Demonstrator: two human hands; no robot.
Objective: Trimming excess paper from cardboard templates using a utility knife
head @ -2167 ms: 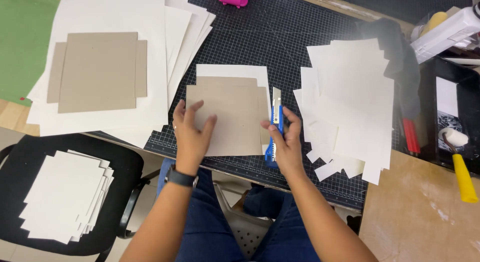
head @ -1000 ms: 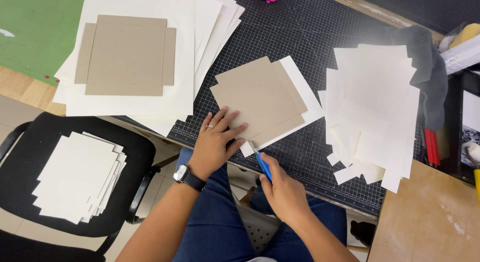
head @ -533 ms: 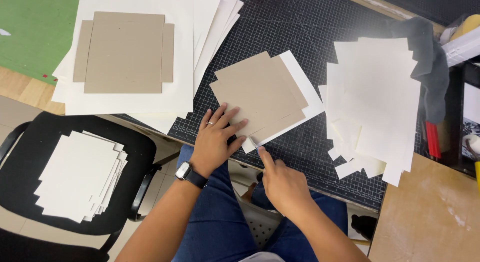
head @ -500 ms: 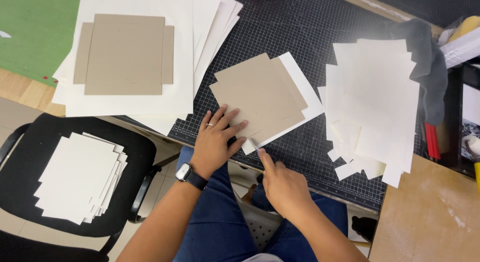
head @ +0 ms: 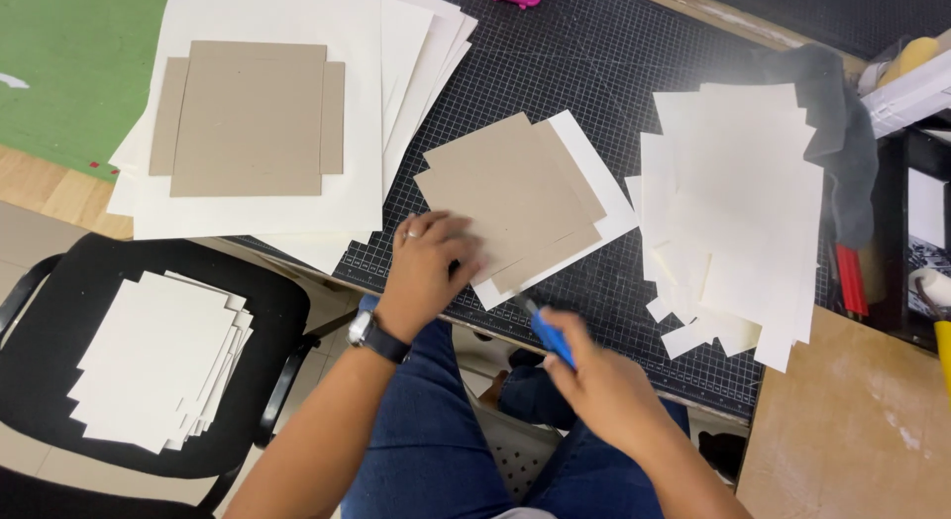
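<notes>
Our left hand [head: 428,271] lies flat, fingers spread, on the near corner of a grey-brown cardboard square [head: 510,200] that rests tilted on a white paper sheet [head: 594,177] atop the black gridded cutting mat [head: 594,63]; our right hand [head: 604,390] is closed around a blue utility knife [head: 548,336], its tip at the sheet's near edge; a stack of white paper cut-outs [head: 738,202] lies to the right.

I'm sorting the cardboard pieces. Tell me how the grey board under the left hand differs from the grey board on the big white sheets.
The board under the left hand lies turned at an angle on the cutting mat, backed by one small white sheet; the left hand presses its corner. The other board lies square on big white sheets, untouched, with side flaps showing. Both are flat grey-brown cardboard.
</notes>
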